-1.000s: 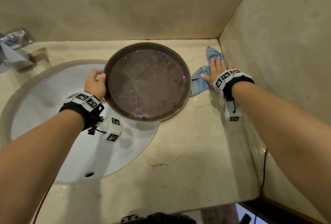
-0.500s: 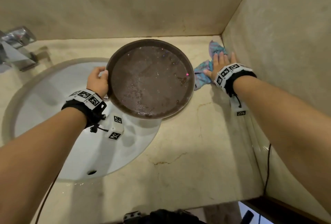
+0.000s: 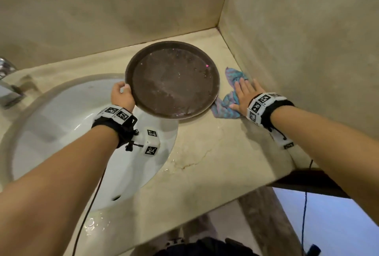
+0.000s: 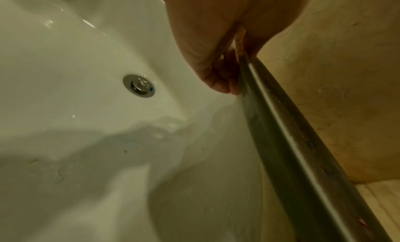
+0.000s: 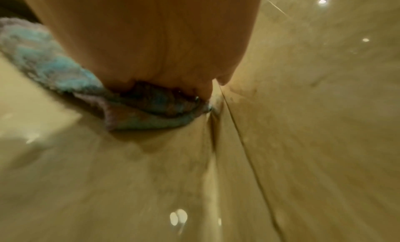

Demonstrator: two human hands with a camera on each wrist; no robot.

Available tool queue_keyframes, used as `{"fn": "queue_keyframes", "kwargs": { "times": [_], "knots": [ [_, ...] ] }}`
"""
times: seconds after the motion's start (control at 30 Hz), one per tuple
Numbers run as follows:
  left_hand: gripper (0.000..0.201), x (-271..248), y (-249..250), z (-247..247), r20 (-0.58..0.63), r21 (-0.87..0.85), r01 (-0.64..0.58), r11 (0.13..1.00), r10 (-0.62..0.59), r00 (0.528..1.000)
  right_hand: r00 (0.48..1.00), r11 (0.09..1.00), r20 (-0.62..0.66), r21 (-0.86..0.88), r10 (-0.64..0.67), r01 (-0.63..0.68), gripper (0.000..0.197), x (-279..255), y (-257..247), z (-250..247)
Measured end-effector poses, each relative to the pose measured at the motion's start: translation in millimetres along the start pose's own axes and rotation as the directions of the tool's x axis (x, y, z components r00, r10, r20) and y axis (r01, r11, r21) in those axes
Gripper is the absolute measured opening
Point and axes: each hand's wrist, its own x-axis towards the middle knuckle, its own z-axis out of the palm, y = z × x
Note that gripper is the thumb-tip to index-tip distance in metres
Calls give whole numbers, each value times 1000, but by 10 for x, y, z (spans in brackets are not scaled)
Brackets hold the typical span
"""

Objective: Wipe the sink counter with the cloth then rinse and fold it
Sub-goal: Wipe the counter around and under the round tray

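A blue and purple cloth lies on the beige marble counter beside the right wall. My right hand presses flat on it with straight fingers; in the right wrist view the palm covers the cloth next to the wall seam. My left hand grips the left rim of a round brown tray, lifted at that side over the white basin. The left wrist view shows the fingers curled under the tray's rim.
A chrome tap stands at the far left of the basin, whose drain shows in the left wrist view. Walls close the counter at the back and right. The counter's front edge drops off near me.
My right hand has slid the cloth back along the right wall toward me. The left hand keeps hold of the tray, which stays tilted over the basin's edge.
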Motion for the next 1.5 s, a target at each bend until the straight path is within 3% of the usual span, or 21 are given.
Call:
{"fn": "queue_keyframes", "kwargs": {
  "times": [0.13, 0.3, 0.53, 0.67, 0.77, 0.87, 0.93, 1.03, 1.17, 1.23, 1.3, 1.33, 1.4, 1.5],
  "knots": [
    [35, -58, 22, 203, 53, -71, 33, 997, -30, 998, 1000, 999, 14, 29, 15, -15, 79, -222, -18, 160],
    [37, -159, 234, 518, 235, -180, 66, 981, -22, 972, 998, 994, 39, 100, 41, -45, 79, -319, -55, 235],
    [32, 201, 242, 703, 275, 105, -96, 990, 63, 959, 999, 990, 34, 131, 42, -46, 79, -306, -75, 233],
    [35, -25, 348, 550, 276, 413, -229, 882, 119, 954, 998, 988, 31, 142, 48, -52, 79, -308, -82, 225],
    [40, -136, 432, 450, 244, 433, -318, 844, 230, 942, 998, 988, 25, 147, 50, -53, 80, -301, -100, 224],
    [29, -320, 497, 404, 310, 366, -553, 749, 462, 831, 997, 982, 20, 171, 73, -75, 81, -303, -136, 243],
    [23, -482, 506, 412, 445, 313, -652, 691, 500, 743, 996, 974, 24, 206, 87, -90, 83, -324, -185, 261],
    [18, -716, 428, 503, 600, 259, -734, 628, 491, 632, 994, 964, 15, 245, 104, -105, 84, -371, -249, 304],
    [19, -1030, 226, 659, 720, 223, -776, 591, 437, 539, 995, 966, -25, 241, 101, -92, 86, -491, -326, 365],
    [29, -1190, 126, 708, 813, 226, -837, 499, 376, 444, 994, 970, -41, 229, 97, -85, 85, -542, -362, 382],
    [39, -1313, 26, 724, 882, 240, -912, 332, 317, 348, 994, 974, -57, 212, 89, -75, 85, -586, -392, 389],
    [40, -1364, -13, 711, 892, 267, -924, 272, 293, 344, 995, 978, -62, 198, 78, -65, 85, -607, -398, 390],
    [34, -1436, -59, 667, 875, 343, -914, 215, 280, 394, 996, 982, -64, 181, 58, -45, 88, -692, -413, 401],
    [29, -1546, -123, 551, 840, 412, -873, 260, 262, 474, 998, 996, -67, 92, 20, -14, 83, -914, -445, 411]
  ]
}}
